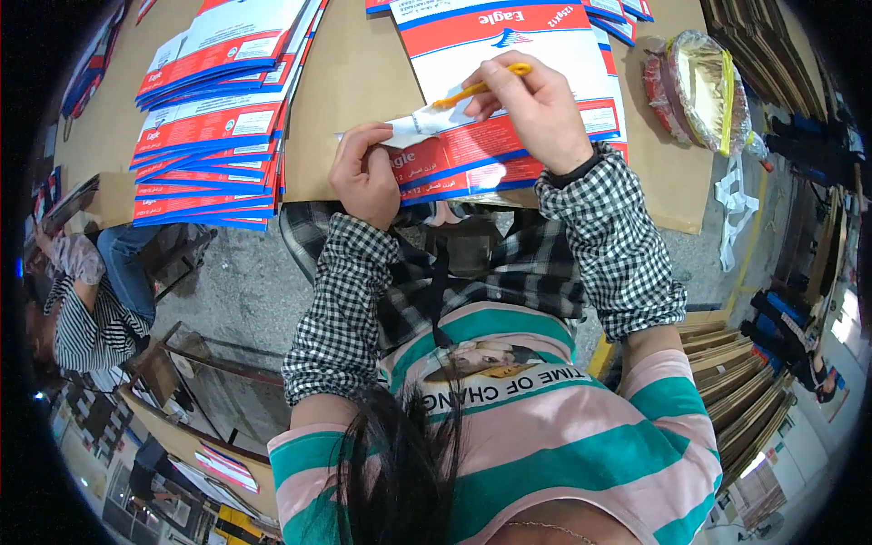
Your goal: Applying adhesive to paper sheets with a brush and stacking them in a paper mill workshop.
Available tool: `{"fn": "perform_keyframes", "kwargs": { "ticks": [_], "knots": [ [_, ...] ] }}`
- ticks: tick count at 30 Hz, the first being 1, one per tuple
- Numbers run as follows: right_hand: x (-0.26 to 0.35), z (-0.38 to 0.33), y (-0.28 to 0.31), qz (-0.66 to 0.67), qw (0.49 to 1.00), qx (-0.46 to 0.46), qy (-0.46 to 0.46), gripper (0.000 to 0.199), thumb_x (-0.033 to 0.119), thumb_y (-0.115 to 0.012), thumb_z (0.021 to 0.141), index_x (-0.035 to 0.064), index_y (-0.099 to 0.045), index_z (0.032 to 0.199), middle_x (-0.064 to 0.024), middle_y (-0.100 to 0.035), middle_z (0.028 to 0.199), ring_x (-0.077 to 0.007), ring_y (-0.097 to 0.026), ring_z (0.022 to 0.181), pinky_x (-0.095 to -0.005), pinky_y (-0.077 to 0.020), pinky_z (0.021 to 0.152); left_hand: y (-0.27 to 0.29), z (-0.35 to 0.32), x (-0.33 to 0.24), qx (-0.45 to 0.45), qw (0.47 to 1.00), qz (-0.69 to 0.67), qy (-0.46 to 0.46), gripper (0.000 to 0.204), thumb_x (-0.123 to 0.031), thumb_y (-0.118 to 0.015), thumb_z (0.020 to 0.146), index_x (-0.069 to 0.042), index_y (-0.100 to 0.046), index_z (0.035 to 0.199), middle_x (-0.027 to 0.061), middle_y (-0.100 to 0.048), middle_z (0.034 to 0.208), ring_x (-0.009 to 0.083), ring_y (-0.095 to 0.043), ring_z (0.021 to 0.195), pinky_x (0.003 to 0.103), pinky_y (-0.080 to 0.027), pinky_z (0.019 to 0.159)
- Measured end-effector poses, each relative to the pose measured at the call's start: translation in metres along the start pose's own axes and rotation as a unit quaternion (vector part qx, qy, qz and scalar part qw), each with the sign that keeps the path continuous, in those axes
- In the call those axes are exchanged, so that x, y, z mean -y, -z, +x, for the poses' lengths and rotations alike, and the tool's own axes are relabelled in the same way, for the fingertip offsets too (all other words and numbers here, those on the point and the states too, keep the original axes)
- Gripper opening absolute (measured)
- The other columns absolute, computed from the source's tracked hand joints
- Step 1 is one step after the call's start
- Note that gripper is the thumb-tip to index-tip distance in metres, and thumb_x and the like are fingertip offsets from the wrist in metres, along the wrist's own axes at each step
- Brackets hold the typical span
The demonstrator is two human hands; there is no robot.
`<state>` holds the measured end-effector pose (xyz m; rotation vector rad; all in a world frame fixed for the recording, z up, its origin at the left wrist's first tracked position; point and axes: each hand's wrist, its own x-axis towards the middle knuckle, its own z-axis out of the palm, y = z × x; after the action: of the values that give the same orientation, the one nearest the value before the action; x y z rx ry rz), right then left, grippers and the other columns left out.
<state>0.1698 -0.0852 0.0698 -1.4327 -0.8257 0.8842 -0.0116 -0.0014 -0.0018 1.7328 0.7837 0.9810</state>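
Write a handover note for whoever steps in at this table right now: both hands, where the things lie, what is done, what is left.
Left hand: presses down the folded flap of the flat printed carton at the table's near edge.
Right hand: holds a thin yellow tool with its tip at the white flap.
The carton lies on top of a pile of like cartons on the brown table.
A fanned stack of flat cartons lies to the left; a roll wrapped in clear film sits to the right.
Done: cannot tell how many cartons are finished.
Left: the flap in hand is still being worked.
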Motion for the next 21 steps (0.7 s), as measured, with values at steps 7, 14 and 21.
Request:
{"fn": "perform_keyframes", "kwargs": {
  "ticks": [7, 14, 21],
  "knots": [
    [0.028, -0.028, 0.028, 0.082, 0.987, -0.138, -0.003, 0.029, 0.021, -0.040, 0.093, 0.0002, -0.051, 0.110, -0.0097, -0.060, 0.078, -0.0090, -0.051, 0.049, -0.0203, -0.0424, 0.047, -0.004, 0.011, -0.006, 0.034, 0.992, 0.118, -0.022, 0.024, -0.001, -0.053, 0.080, 0.004, -0.055, 0.104, 0.0158, -0.053, 0.109, 0.0147, -0.059, 0.068, 0.025, -0.050, 0.063],
    [-0.011, -0.047, -0.024, -0.044, 0.963, 0.116, -0.241, 0.050, 0.017, -0.045, 0.090, 0.0050, -0.028, 0.135, -0.0051, -0.052, 0.058, -0.0085, -0.045, 0.038, -0.0204, -0.0365, 0.034, -0.014, 0.014, -0.008, 0.007, 0.988, 0.149, 0.047, 0.027, -0.008, -0.060, 0.078, 0.003, -0.057, 0.102, 0.0106, -0.056, 0.096, 0.0106, -0.054, 0.068, 0.024, -0.046, 0.062],
    [-0.022, -0.038, -0.048, -0.099, 0.958, 0.134, -0.233, 0.055, 0.016, -0.045, 0.088, 0.0008, -0.023, 0.136, -0.0057, -0.050, 0.057, -0.0102, -0.043, 0.036, -0.0227, -0.0349, 0.033, -0.009, 0.012, -0.003, 0.011, 0.989, 0.142, 0.036, 0.026, -0.005, -0.058, 0.078, 0.006, -0.055, 0.102, 0.0156, -0.054, 0.106, 0.0169, -0.059, 0.071, 0.027, -0.051, 0.063]
  ]
}}
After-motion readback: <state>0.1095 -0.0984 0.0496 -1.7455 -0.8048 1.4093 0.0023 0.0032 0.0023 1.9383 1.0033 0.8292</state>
